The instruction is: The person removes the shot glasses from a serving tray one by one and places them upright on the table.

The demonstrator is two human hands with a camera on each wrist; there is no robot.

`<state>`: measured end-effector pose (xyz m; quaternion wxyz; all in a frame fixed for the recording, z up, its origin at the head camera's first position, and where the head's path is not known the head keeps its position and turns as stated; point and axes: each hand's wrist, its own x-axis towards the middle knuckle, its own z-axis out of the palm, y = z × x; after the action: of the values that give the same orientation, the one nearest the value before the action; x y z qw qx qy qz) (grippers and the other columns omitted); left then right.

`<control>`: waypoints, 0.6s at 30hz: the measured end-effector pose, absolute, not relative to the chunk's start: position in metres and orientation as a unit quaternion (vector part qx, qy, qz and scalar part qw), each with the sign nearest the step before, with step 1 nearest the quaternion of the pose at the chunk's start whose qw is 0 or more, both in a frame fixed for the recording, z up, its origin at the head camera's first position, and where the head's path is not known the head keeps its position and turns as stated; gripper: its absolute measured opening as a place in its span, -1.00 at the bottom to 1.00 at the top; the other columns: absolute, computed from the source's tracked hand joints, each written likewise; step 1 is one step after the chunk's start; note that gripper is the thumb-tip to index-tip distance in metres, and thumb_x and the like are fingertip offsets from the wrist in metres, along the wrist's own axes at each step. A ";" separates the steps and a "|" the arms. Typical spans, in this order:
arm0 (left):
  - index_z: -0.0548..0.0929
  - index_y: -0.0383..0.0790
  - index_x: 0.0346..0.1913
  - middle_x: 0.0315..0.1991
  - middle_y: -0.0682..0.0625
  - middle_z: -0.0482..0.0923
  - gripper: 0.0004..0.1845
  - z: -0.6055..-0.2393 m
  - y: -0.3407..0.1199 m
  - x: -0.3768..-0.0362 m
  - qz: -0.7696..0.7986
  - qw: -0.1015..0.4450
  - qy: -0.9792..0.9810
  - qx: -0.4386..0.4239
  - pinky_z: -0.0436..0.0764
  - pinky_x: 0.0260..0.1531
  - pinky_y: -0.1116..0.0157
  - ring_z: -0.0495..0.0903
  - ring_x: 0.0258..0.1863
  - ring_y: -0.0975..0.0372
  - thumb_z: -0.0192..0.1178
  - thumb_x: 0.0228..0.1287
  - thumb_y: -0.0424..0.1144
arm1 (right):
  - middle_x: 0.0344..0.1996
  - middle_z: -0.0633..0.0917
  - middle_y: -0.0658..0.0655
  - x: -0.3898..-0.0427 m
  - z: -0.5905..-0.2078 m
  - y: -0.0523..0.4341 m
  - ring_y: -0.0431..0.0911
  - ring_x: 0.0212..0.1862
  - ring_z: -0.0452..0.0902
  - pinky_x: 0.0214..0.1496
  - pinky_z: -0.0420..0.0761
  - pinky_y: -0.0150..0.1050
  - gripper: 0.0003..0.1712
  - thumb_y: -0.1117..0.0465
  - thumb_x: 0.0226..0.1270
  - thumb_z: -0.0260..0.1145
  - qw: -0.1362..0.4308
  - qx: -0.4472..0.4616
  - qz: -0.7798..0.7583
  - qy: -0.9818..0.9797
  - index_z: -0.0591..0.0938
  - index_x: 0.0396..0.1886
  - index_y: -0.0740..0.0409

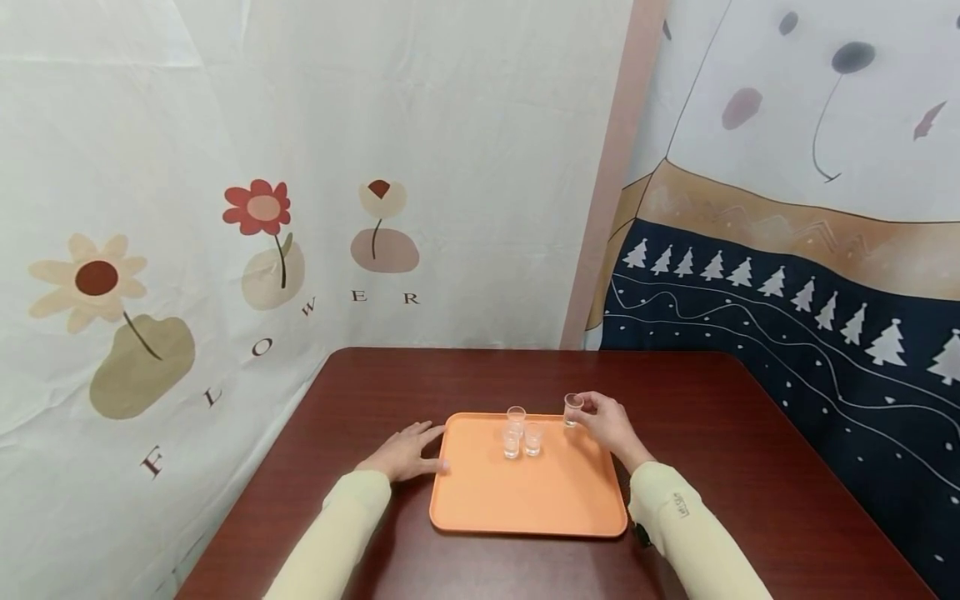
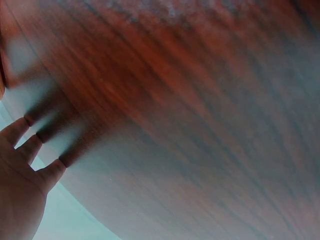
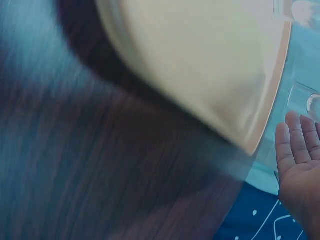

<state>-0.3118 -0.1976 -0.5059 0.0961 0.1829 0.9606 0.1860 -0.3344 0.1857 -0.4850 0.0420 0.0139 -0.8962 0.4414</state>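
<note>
My right hand [image 1: 609, 423] pinches a small clear shot glass [image 1: 573, 408] upright between thumb and fingers, at the far right part of an orange tray [image 1: 525, 508]. In the right wrist view, that shot glass [image 3: 300, 100] shows at the fingertips of the hand [image 3: 302, 175]. Left of it, three more clear shot glasses [image 1: 532, 440] stand close together toward the tray's far side. My left hand [image 1: 401, 454] lies at the tray's left edge, fingers spread, with fingertips and thumb right at the rim. Only part of the left hand [image 2: 22, 185] appears in the left wrist view.
The tray rests on a dark reddish-brown table [image 1: 360, 383]. Behind and to the left hangs a pale cloth [image 1: 465, 150] with printed flowers. At the right hangs a dark blue cloth [image 1: 750, 325] with white trees.
</note>
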 end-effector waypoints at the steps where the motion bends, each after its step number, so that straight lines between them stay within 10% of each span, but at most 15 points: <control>1: 0.33 -0.04 0.50 0.46 -0.28 0.20 -0.09 -0.506 -0.197 -0.312 0.186 0.096 0.961 0.182 0.12 0.36 -0.22 0.12 0.47 -0.16 0.32 0.15 0.29 | -0.14 0.68 0.16 -0.335 -0.485 0.189 0.02 -0.08 0.55 -0.04 0.62 -0.09 -0.61 0.10 0.30 0.43 0.044 0.013 0.439 -0.897 0.66 0.02 0.23; 18: 0.32 -0.02 0.50 0.47 -0.26 0.20 -0.10 -0.506 -0.196 -0.312 0.177 0.098 0.963 0.178 0.11 0.38 -0.18 0.10 0.48 -0.13 0.30 0.16 0.30 | 0.02 0.63 0.38 -0.343 -0.486 0.251 0.18 0.01 0.53 0.01 0.57 0.03 -0.51 0.09 0.37 0.34 0.089 -0.031 0.413 -0.906 0.57 0.13 0.35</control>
<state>-0.3122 -0.1961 -0.5057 0.0978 0.1784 0.9629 0.1772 -0.3429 0.2507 -0.4863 0.0890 -0.0314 -0.9060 0.4127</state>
